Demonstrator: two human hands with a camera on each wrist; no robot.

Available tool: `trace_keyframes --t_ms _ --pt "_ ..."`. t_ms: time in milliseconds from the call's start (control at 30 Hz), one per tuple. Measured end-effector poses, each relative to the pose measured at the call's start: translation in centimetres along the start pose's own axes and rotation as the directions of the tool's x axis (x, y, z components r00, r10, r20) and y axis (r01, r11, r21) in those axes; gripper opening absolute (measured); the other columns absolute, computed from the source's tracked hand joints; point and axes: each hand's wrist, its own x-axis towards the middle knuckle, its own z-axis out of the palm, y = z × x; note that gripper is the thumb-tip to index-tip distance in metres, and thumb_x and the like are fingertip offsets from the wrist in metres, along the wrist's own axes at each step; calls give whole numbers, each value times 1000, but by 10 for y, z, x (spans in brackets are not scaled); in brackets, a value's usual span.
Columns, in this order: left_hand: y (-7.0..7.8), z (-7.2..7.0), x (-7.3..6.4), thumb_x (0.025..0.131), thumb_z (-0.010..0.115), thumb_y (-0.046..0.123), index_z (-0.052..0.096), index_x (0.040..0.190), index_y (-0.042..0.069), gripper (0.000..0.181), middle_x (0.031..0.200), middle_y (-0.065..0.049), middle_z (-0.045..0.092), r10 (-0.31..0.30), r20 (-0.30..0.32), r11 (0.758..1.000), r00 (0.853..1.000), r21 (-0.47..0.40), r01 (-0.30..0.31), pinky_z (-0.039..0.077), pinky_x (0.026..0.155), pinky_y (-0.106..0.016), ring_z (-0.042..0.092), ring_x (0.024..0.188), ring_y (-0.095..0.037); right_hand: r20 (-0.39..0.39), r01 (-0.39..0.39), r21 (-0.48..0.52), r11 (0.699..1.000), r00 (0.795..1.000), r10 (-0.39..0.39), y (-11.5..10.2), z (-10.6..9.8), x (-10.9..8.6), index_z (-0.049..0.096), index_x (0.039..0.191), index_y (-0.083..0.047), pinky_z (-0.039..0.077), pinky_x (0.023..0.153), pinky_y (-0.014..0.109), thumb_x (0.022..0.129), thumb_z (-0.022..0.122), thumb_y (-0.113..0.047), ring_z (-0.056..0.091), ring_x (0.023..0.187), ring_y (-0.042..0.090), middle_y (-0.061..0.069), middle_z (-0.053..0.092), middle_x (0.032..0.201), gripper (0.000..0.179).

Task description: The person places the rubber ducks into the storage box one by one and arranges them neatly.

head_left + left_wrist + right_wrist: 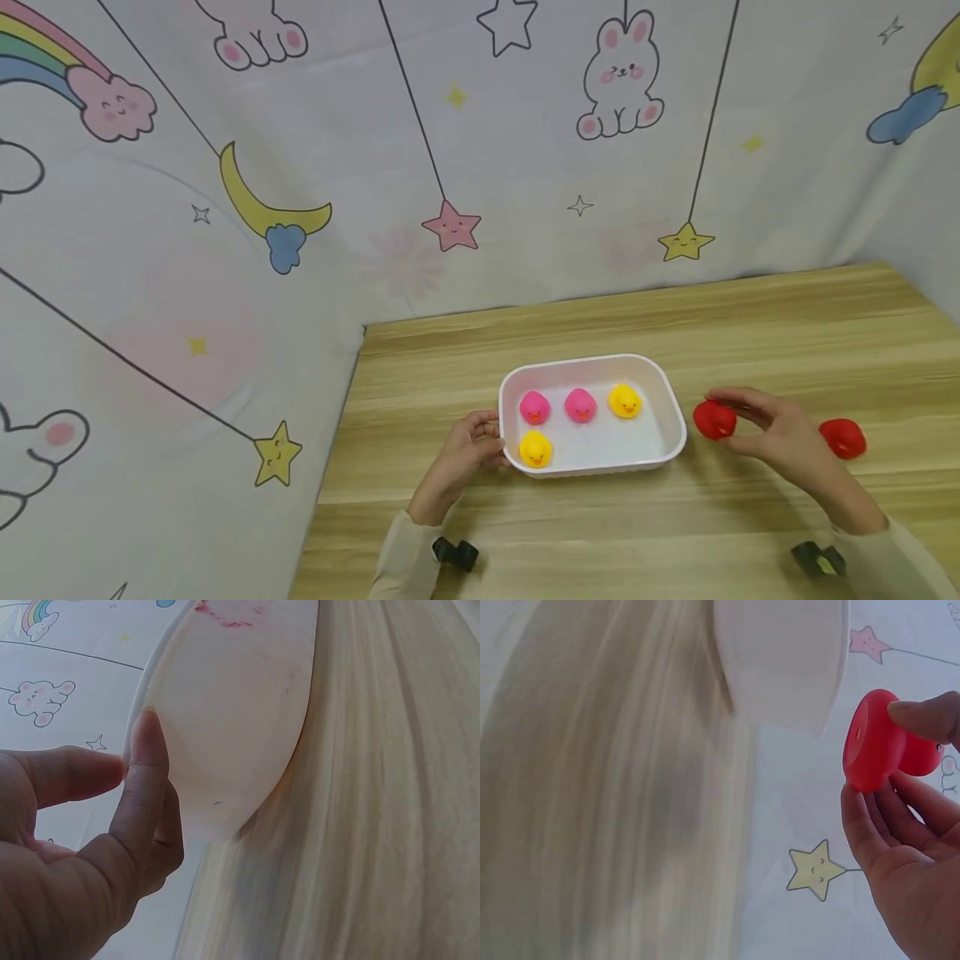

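A white plastic bin (592,467) stands on the table. Inside it sit two pink rubber ducks (581,407) along the back left, a yellow rubber duck (625,402) at the back right and another yellow duck (536,450) at the front left. My left hand (472,450) pinches the bin's left rim between thumb and fingers, as the left wrist view confirms. To the right of the bin, my right hand (780,433) holds a red rubber duck (877,742) between thumb and fingers, with its flat base showing in the right wrist view.
A second red toy (843,438) lies on the table beyond my right hand. The wood-grain table (450,350) meets a printed cloth backdrop (540,167) at its back and left. Dark wrist-worn devices (455,553) show near both sleeves.
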Motion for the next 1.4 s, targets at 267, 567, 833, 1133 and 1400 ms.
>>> trace_keyframes --t_ms 267,567,833,1133,1400 --pt "1 0 -1 91 53 -11 37 135 -22 49 100 -17 55 -14 -18 1000 1000 2 14 62 69 -24 60 74 -14 85 -51 -33 998 995 53 -21 6 9 64 131 -3 53 89 15 78 79 3 53 110 -13 7 67 125 56" --pt "0 0 0 91 53 -12 37 136 -21 48 102 -22 55 -26 -16 1000 1000 -6 26 62 68 -26 61 72 -14 154 -52 -35 998 986 57 -35 17 18 62 133 -2 51 93 15 77 83 -2 57 115 -1 14 64 130 60" --pt "-1 0 0 91 54 -12 35 136 -22 50 102 -19 55 -20 -14 1000 1000 -7 20 63 69 -26 61 73 -13 194 -40 29 999 980 34 -44 35 28 62 132 0 58 90 26 75 82 2 58 119 40 17 64 129 59" --pt "-1 0 1 91 52 -12 35 135 -22 49 102 -20 54 4 5 999 1000 -33 -3 62 67 -25 61 73 -13 239 44 115 992 968 -71 -51 53 42 64 128 0 57 90 24 74 78 9 62 114 34 13 66 123 56" --pt "-1 0 1 91 52 -12 35 135 -22 49 101 -19 54 -10 -1 999 1000 -35 10 63 69 -27 61 73 -13 282 76 109 991 954 -105 -50 74 50 65 125 -1 55 97 28 74 79 8 64 109 31 9 65 119 54"
